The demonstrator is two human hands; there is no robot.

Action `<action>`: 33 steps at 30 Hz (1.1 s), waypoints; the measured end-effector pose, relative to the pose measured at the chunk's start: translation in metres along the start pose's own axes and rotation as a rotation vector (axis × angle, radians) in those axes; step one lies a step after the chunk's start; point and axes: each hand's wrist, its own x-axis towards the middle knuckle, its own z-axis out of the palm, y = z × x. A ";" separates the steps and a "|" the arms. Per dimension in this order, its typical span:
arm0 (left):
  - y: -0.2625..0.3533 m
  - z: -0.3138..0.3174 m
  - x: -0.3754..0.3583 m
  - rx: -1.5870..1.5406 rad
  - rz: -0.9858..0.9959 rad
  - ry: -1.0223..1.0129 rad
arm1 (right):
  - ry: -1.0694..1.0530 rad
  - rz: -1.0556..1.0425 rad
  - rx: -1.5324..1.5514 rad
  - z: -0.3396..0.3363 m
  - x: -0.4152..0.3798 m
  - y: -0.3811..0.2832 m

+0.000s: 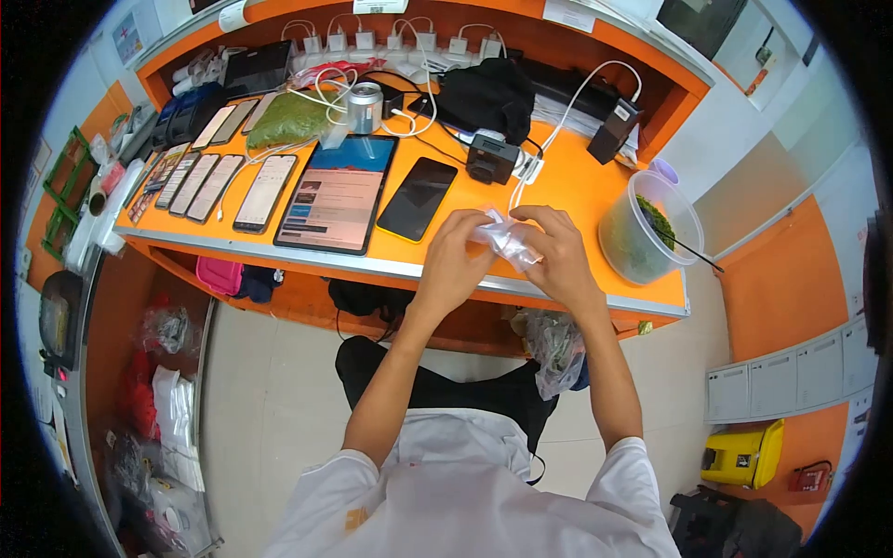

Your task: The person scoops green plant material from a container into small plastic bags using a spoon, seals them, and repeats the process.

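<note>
Just above the front edge of the orange desk (372, 265), my left hand (456, 260) and my right hand (564, 253) pinch a small crumpled clear plastic bag (508, 240) between them. What the bag contains, if anything, I cannot make out. Left of my hands lies a black phone with a yellow edge (417, 198), its screen dark. A tablet (337, 195) with a lit screen is beside it. Behind my hands stands a small black camera-like device (491, 158). To the right is a clear plastic tub (642, 242) with green leafy stuff and a thin dark stick.
Several phones (265, 193) lie in rows at the left. A silver can (364, 108) stands by a bag of green stuff (296, 119). White chargers and cables (366, 40) line the back shelf. A black cloth (486, 98) lies behind. Plastic bags (555, 353) hang below the desk.
</note>
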 end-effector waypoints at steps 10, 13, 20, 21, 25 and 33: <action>-0.006 0.005 0.001 -0.040 -0.058 0.073 | 0.094 -0.021 -0.026 0.003 -0.001 0.004; 0.002 0.004 -0.001 -0.006 -0.102 0.050 | 0.053 -0.018 -0.026 -0.005 -0.005 0.003; -0.006 0.009 0.002 0.020 -0.116 0.079 | 0.186 0.025 0.056 -0.005 -0.017 0.012; -0.006 0.009 0.002 0.023 -0.119 0.073 | 0.130 0.027 -0.007 -0.008 -0.014 0.008; -0.003 0.010 0.001 0.035 -0.107 0.091 | 0.039 0.014 -0.074 -0.007 -0.013 0.009; 0.001 0.013 0.006 0.121 -0.113 0.104 | 0.140 0.145 0.071 -0.032 -0.026 0.013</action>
